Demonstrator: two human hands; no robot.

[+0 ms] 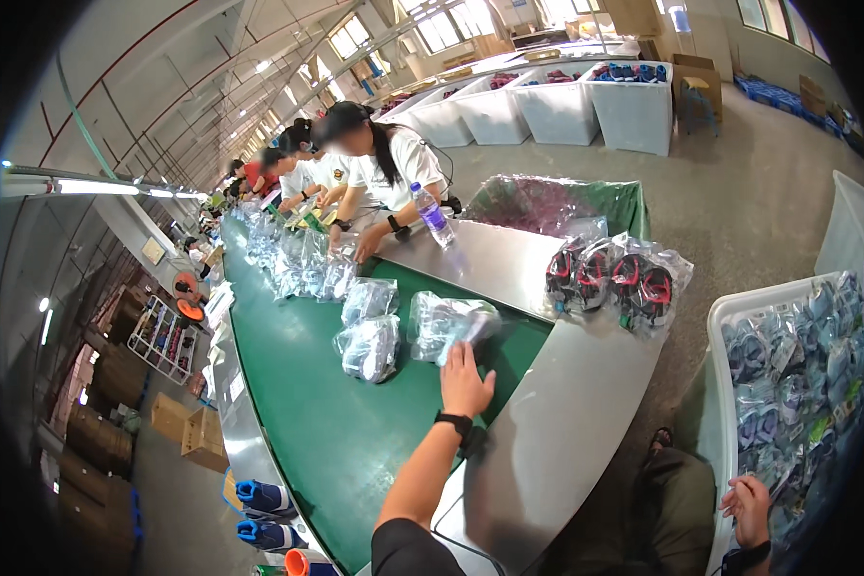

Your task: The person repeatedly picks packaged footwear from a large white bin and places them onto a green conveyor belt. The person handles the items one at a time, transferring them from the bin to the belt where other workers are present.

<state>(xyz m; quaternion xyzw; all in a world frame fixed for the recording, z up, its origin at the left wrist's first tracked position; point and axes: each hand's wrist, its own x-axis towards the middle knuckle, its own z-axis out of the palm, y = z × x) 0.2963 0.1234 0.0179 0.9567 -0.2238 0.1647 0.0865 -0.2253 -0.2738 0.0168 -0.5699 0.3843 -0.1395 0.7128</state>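
Observation:
My left hand [464,381] reaches over the green conveyor belt [317,432], fingers stretched out. Its fingertips touch the near side of a clear plastic bag of pale shoes [448,322]. Just left of that bag lie two more bagged pale pairs, a nearer one [368,348] and a farther one [369,300]. My right hand [747,509] hovers at the lower right by the rim of a white bin [718,384], its fingers loosely bent and nothing visible in them. The bin is filled with bagged light-blue and purple shoes [787,355].
Metal ledges [557,413] border the belt. Bagged black-and-red shoes [619,280] and a purple-labelled bottle [432,216] stand on the right ledge. Blue shoes [262,496] sit at lower left. Co-workers [394,178] handle bags farther up. White bins [629,110] line the back.

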